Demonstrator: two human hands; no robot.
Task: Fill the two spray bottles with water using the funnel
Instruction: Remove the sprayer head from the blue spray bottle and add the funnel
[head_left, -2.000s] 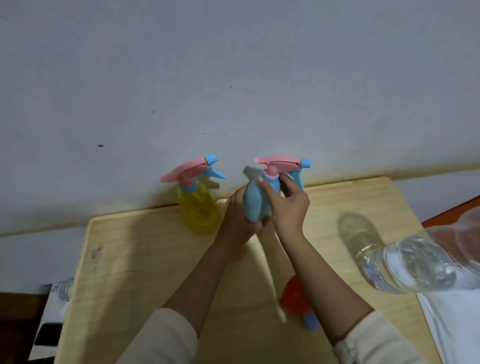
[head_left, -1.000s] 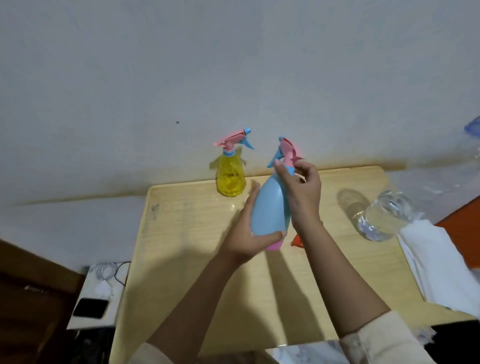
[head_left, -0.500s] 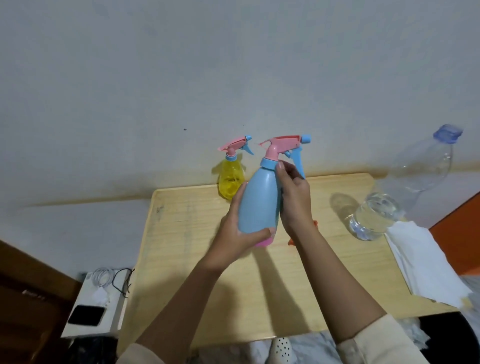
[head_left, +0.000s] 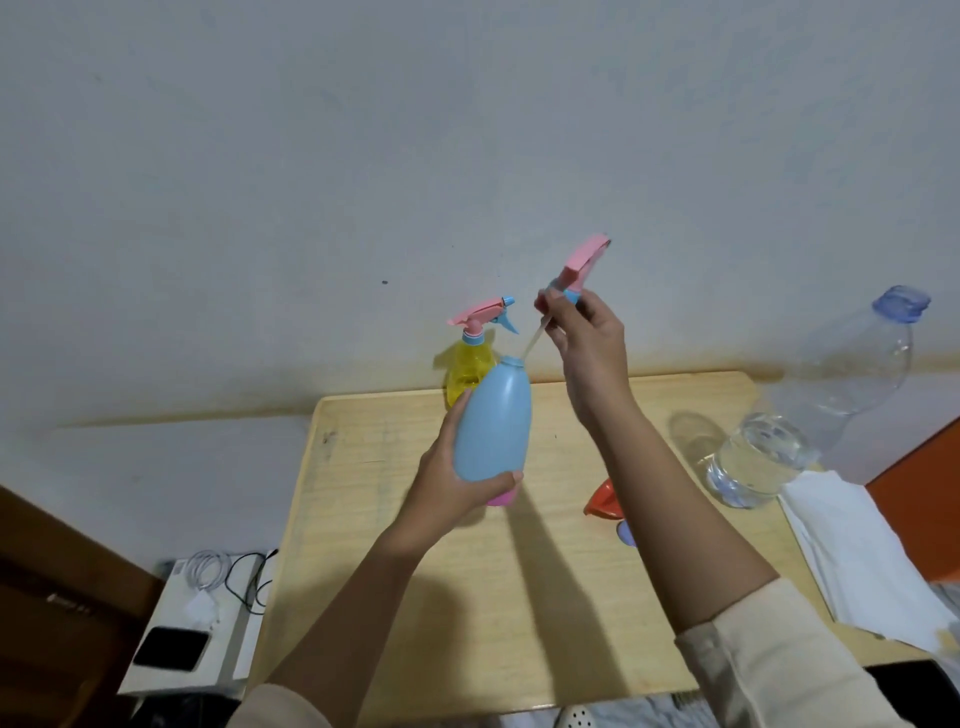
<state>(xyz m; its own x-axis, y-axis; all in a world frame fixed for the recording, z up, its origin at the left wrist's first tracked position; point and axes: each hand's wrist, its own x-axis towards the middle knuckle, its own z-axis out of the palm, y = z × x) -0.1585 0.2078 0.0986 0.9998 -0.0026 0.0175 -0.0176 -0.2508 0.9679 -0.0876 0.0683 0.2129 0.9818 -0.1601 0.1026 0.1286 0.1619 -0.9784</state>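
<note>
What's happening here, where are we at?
A person's left hand grips the blue spray bottle; the right hand holds its unscrewed trigger head aloft, dip tube reaching down to the open neck. The yellow spray bottle stands capped at the back. The funnel and water bottle sit untouched on the table. No filling yet.

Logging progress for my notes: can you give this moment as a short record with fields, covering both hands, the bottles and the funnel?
left grip: holds blue bottle by its body
right grip: pinches spray head, lifted off, tube reaching the neck
yellow bottle: head on, standing at the table's back edge
funnel: red, on table, partly hidden behind right forearm
water bottle: clear, capped, part full, at right
stage: opening; no filling yet
</note>
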